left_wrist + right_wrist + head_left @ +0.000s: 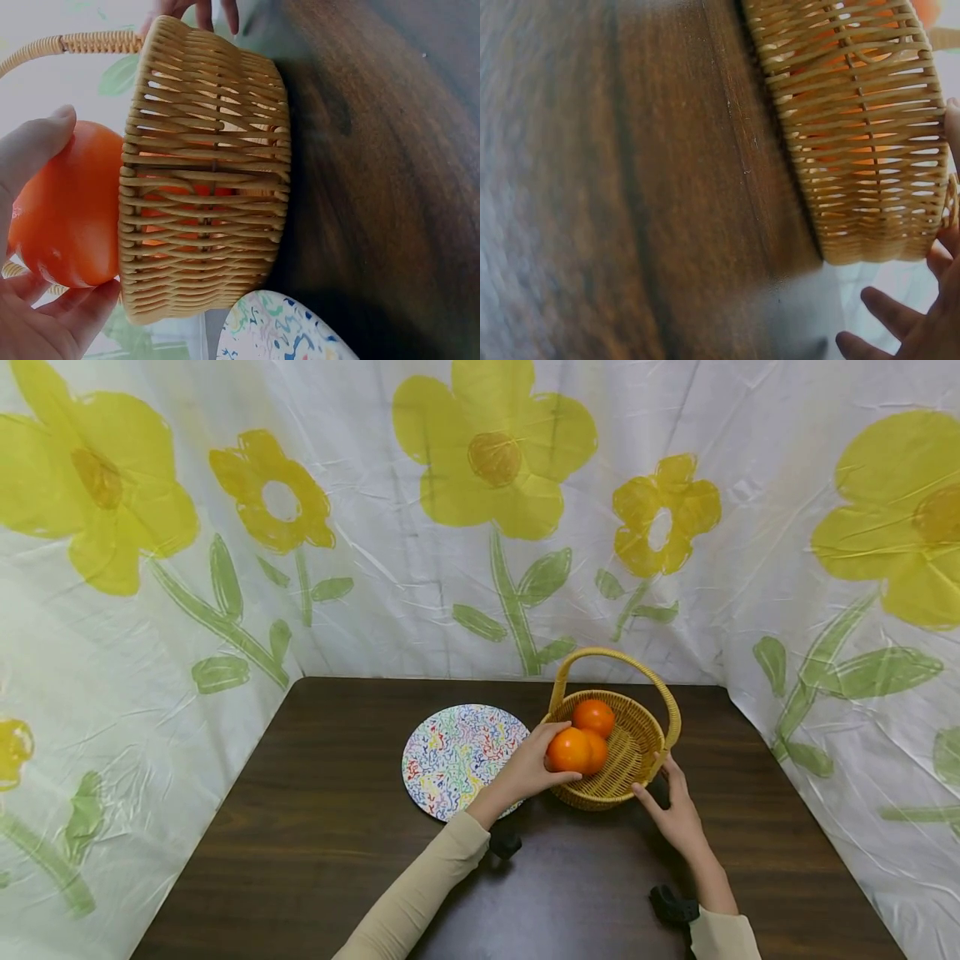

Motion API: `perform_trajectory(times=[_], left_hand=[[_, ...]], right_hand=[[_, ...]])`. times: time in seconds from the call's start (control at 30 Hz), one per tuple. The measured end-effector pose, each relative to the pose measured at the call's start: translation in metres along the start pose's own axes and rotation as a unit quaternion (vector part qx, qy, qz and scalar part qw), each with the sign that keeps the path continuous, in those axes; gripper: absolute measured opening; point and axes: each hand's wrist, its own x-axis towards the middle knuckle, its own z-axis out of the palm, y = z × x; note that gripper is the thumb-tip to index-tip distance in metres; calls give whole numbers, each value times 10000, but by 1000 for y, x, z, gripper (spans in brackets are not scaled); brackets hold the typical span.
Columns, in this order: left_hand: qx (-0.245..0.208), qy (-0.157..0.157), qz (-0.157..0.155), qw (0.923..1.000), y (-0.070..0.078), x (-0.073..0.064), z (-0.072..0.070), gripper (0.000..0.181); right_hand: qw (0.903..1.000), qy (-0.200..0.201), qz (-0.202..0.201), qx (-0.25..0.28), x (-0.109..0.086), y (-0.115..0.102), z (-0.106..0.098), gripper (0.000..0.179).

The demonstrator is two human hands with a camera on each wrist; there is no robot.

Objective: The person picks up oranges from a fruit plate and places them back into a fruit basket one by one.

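My left hand [531,767] holds a smooth orange [568,750] at the left rim of a wicker basket [636,739]. In the left wrist view, the thumb and fingers curve around this orange [71,214], which sits at the basket's rim. Two more oranges are inside, one toward the back [594,717] and one partly hidden behind the held orange [598,752]. On the basket's right side, my right hand [681,817] grips the rim near the handle's base. Some of its fingers [891,311] spread away from the weave in the right wrist view.
A round, multicoloured patterned mat or board [457,752] lies left of the basket, partly behind my left forearm. The basket's tall arched handle [615,653] rises above it. Both stand on a dark wooden table [315,793], with a flowered curtain [375,610] behind.
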Motion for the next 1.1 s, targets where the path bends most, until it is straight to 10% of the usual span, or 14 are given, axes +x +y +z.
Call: perform_trajectory(times=[1.1], left_hand=[[1553,-989,-86,9829,2,18,18,76]], right_hand=[[10000,55,-25,52,0,1,0,78]])
